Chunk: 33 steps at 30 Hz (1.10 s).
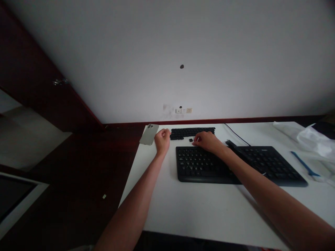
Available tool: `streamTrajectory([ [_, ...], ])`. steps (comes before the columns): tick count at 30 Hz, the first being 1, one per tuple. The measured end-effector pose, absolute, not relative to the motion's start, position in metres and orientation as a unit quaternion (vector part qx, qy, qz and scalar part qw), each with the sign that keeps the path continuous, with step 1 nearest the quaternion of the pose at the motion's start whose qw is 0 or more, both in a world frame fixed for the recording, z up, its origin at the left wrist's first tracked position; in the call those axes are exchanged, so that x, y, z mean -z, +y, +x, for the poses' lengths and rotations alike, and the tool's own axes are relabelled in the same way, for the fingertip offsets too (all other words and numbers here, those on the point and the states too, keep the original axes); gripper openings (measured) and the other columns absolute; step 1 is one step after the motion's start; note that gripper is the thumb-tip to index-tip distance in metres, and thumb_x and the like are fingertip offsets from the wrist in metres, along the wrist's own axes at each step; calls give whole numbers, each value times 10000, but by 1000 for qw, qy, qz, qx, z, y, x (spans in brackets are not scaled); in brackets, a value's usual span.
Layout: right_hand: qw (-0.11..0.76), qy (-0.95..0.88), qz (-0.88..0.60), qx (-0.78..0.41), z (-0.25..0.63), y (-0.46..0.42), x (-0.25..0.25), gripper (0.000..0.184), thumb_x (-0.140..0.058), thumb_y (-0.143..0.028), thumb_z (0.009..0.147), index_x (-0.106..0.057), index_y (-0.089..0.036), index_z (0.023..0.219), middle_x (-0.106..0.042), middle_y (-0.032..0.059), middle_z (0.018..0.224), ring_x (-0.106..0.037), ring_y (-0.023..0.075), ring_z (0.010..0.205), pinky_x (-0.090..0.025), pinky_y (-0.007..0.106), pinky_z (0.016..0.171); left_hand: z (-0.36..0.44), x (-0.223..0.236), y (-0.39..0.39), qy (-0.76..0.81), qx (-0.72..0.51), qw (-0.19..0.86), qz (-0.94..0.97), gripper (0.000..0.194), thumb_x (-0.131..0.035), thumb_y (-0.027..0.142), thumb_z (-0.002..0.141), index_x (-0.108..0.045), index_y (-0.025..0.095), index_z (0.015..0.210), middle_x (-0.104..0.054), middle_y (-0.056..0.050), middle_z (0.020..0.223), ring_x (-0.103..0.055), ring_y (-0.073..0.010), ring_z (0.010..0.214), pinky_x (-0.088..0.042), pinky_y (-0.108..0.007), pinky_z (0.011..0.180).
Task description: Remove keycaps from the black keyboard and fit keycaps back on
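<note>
My left hand is closed, its fingers curled at the left end of a block of loose black keycaps. What is in it, if anything, is hidden. My right hand is bent downward over the top edge of a black keyboard, thumb and fingertips close together; I cannot make out anything between them. Just left of those fingertips, a single black keycap lies on the white table. My right forearm hides part of the keyboard. Behind that arm, a long dark piece lies across the keyboard.
A pale phone lies left of my left hand. To the right are a blue tool and clear plastic wrapping. A black cable runs back from the keyboard toward the wall.
</note>
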State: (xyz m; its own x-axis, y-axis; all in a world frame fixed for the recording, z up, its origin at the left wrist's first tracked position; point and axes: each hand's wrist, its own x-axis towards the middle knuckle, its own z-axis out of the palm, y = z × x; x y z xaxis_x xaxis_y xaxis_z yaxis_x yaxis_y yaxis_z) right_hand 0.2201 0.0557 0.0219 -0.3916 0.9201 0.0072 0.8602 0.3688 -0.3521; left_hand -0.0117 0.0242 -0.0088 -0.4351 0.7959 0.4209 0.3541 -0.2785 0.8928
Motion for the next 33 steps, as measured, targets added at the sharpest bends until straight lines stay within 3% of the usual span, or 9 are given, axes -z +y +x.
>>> streamTrajectory([
  [14,104,-815,-557,-123,188,64,-20,168,-686,-318,858,-818,-215,878,-791,120,919,-726,293,912,-519,365,791,-12,10,25,577,-621,177,500,331,-541,311,925,-629,189,630,-585,18,567,-540,-138,567,-366,-249,606],
  [25,114,-823,-544,-120,195,49,-41,167,-659,-255,884,-813,-230,945,-795,81,940,-727,276,902,-514,356,806,-12,8,24,581,-616,179,502,326,-544,311,923,-644,188,638,-589,13,569,-551,-146,578,-368,-251,608],
  [30,104,-858,-476,-164,235,18,-65,145,-672,-316,890,-791,-242,930,-782,36,857,-718,228,798,-506,325,750,-13,11,26,575,-618,182,504,321,-545,312,921,-643,189,641,-599,9,580,-552,-147,580,-368,-254,618],
  [33,82,-874,-433,-205,259,-5,-70,169,-728,-383,859,-785,-252,950,-782,31,918,-715,235,866,-518,327,790,-13,12,26,575,-618,183,504,321,-546,317,919,-640,189,640,-592,12,573,-539,-145,571,-363,-256,616],
])
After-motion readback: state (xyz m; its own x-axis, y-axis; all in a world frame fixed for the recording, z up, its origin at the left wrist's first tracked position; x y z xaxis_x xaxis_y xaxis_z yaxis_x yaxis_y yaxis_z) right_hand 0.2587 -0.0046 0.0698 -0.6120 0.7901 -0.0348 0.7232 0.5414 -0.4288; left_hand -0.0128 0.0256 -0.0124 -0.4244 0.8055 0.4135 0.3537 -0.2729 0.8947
